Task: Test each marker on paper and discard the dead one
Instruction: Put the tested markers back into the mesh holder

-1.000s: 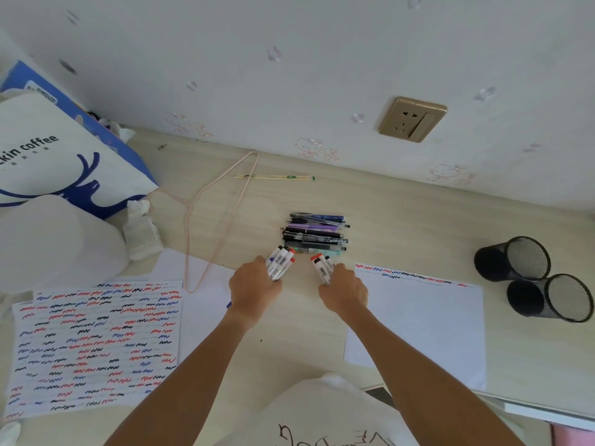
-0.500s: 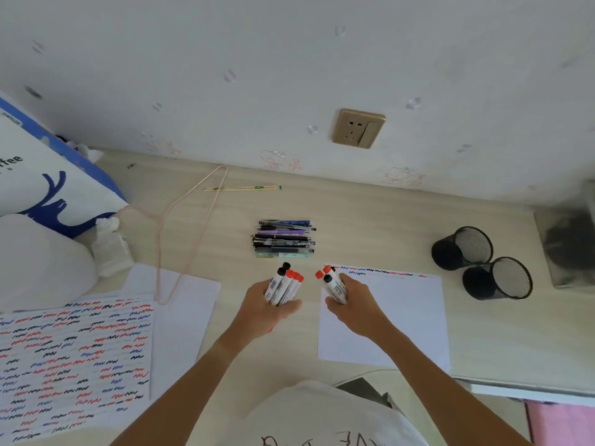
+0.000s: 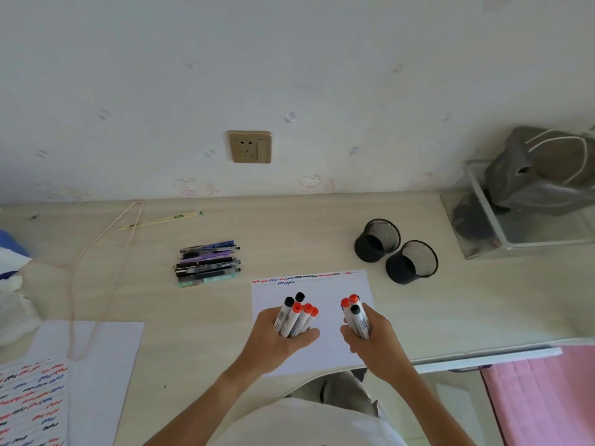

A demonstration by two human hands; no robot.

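My left hand (image 3: 277,342) grips a bundle of several white markers (image 3: 297,315) with red and black caps, held upright over the desk. My right hand (image 3: 370,341) grips three more markers (image 3: 354,313), two red-capped and one black-capped. Both hands hover above a white sheet of paper (image 3: 325,291) that carries a row of short red, blue and black test squiggles along its far edge.
A stack of pens (image 3: 207,263) lies left of the paper. Two black mesh pen cups (image 3: 396,251) stand at the right, a clear bin with a grey bag (image 3: 531,201) beyond them. Scribbled sheets (image 3: 32,400) and a pink cord (image 3: 96,272) lie at the left.
Both hands, each with its markers, have moved from beside the pen stack to above the white paper, and the view has swung to the right.
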